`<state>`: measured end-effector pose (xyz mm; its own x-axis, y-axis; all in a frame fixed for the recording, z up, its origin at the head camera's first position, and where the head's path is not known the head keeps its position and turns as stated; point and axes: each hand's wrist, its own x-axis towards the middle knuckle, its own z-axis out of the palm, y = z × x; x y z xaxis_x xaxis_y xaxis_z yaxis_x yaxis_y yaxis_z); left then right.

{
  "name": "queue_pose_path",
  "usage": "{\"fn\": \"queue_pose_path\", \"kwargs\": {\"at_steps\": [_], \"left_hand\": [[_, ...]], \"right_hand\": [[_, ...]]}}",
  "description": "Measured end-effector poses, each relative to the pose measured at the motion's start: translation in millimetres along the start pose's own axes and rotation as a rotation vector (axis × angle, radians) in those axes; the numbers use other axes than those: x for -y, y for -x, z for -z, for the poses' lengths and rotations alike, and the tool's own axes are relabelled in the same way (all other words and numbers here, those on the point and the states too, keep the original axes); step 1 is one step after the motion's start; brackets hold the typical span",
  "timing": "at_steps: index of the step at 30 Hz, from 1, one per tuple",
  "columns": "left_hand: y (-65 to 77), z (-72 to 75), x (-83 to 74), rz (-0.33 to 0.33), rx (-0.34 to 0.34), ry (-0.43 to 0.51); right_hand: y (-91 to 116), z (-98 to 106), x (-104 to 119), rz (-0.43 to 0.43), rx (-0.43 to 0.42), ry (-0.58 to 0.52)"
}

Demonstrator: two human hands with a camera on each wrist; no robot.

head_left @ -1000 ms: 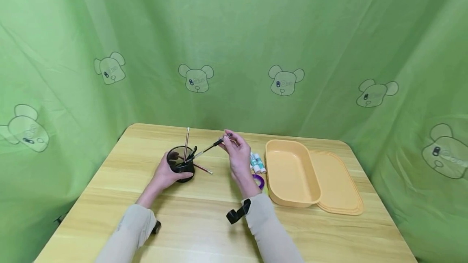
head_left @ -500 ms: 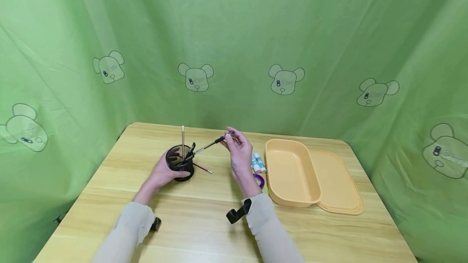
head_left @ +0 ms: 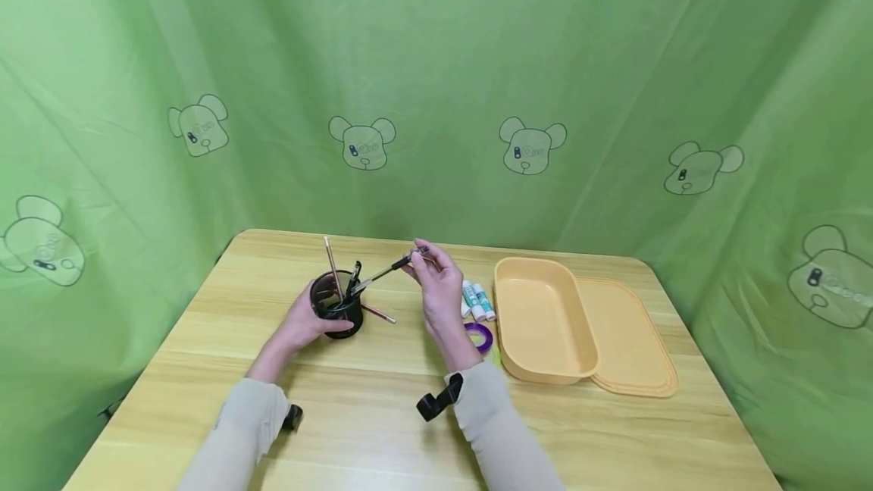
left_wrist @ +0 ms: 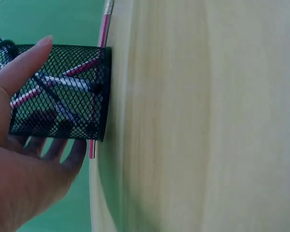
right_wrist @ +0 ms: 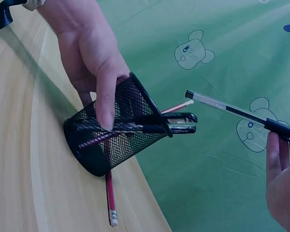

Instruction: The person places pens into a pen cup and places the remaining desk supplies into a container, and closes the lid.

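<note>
My left hand (head_left: 303, 322) grips a black mesh pen holder (left_wrist: 63, 96) around its side, thumb on one side and fingers on the other. Inside it are a striped pencil (head_left: 333, 267), leaning left with its end sticking out, and black pens (right_wrist: 181, 128). Up and to the right, my right hand (head_left: 439, 290) pinches a clear-barrelled pen (right_wrist: 227, 107) near its black grip. The pen slants with its far end toward the holder's mouth, apart from the rim in the right wrist view. A red pencil (head_left: 378, 314) lies on the table behind the holder.
Right of my right hand lie glue sticks (head_left: 480, 301), a purple tape roll (head_left: 486, 338) and something yellow-green. Beyond them stands an orange-yellow box (head_left: 546, 324), with its lid (head_left: 634, 339) flat alongside. A green curtain (head_left: 436, 59) encloses the wooden table (head_left: 382, 430).
The pencil in the holder has swung from leaning right to leaning left. My right hand, still pinching the pen, has shifted slightly left. The left hand keeps its grip.
</note>
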<state>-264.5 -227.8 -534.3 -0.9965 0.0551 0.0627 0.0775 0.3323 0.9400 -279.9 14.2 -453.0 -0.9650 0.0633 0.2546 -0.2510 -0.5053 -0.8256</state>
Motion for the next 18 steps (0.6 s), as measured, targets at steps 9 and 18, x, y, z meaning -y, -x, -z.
{"fn": "queue_pose_path", "kwargs": {"at_steps": [9, 18], "left_hand": [[-3.7, -9.9, 2.1, 0.026, -0.051, 0.048], [-2.5, -18.5, -1.2, 0.064, -0.083, 0.045]], "right_hand": [[3.0, -5.3, -9.2, 0.005, 0.029, 0.043], [7.3, -6.3, -25.2, 0.010, 0.063, 0.175]]}}
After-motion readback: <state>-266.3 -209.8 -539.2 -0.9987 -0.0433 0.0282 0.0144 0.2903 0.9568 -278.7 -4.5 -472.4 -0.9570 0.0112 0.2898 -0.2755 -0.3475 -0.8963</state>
